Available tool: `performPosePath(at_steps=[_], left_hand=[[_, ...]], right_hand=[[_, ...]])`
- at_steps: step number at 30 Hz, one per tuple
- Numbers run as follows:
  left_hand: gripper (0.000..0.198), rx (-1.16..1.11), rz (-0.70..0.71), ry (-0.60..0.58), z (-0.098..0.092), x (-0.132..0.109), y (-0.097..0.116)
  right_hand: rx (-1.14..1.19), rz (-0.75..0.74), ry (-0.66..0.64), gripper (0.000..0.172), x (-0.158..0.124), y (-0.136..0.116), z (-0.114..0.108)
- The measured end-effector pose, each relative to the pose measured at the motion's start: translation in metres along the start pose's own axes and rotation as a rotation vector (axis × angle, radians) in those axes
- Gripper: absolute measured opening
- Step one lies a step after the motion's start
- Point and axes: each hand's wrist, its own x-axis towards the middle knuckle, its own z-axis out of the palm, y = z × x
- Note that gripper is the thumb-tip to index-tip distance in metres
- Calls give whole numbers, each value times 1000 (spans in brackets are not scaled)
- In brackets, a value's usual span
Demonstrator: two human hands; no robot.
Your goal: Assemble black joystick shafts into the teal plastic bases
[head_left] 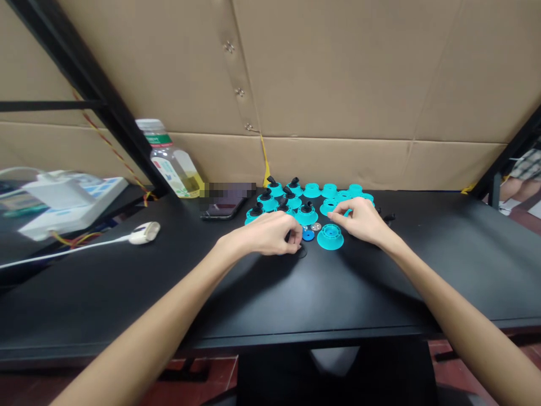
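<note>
Fingers (293, 246) of our left hand (273, 233) are curled, tips drawn close to the thumb at the edge of a thin black ring (301, 252) on the table (270, 304); we cannot tell whether they pinch it. On our right hand (360, 219), thumb and forefinger nearly meet just behind a single teal cup (330, 239); we cannot tell whether anything is between them. That cup stands between our hands, a blue piece visible in its centre. Beside it, to the left, we note a blue disc (309, 235) and a metal disc (315, 226). Behind are teal cups fitted with black nozzles (256, 211) and, to the right, plain teal cups (329, 190). Farther left we record a dark phone (223, 204) and a capped, leaning bottle (163, 152), partly filled with yellow liquid (191, 185). A white cable plug (144, 233) lies nearest the left side.
</note>
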Motion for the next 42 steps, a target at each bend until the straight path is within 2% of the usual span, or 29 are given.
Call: performPosePath(at_steps=[8, 16, 21, 29, 33, 37, 40, 42], left_hand=[[14, 70, 8, 114, -2, 1, 8], [8, 138, -77, 83, 2, 2, 12], [6, 155, -81, 59, 3, 3, 16], [11, 179, -81, 154, 0, 1, 17], [10, 87, -64, 187, 1, 4, 17], [16, -106, -14, 264, 4, 7, 16], [20, -324, 15, 339, 4, 9, 16], [20, -457, -14, 402, 3, 9, 17]], right_hand=[[-25, -17, 11, 33, 0, 1, -3], [-43, -43, -9, 38, -2, -1, -4], [-46, -51, -10, 40, -1, -1, -3], [-46, -70, -13, 43, -3, -2, -5], [-70, -80, -23, 45, -3, -4, -5], [-85, -103, -33, 44, -3, -4, -5], [-30, -116, -45, 32, -3, -2, -3], [39, -132, -51, 21, -3, 0, -1]])
